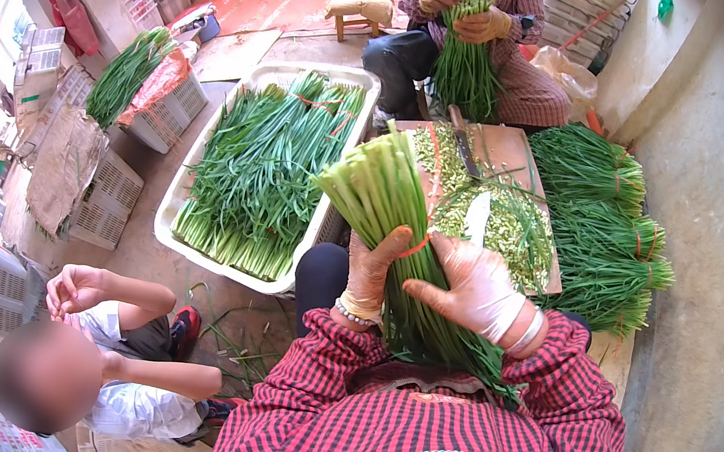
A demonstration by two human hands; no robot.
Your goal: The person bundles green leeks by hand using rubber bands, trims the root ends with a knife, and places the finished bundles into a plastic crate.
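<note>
A thick bundle of garlic chives (377, 186) slants across my lap, its pale cut stalks toward the upper left and its green leaves against my checked top. Around the stalks runs a red-orange band (413, 247). My left hand (371, 265), in a thin clear glove with a beaded bracelet at the wrist, is closed round the bundle's left side just below the band. On the other side, my gloved right hand (476, 288) grips the bundle, thumb across the stalks and index finger by the band; its other fingers are partly hidden.
Ahead is a board (521, 161) with chopped stalk ends and a knife (465, 146). Banded chive bundles (600, 229) lie at right, and a white crate (165, 214) of chives at left. A co-worker (523, 86) holds chives opposite; another person (138, 408) sits lower left.
</note>
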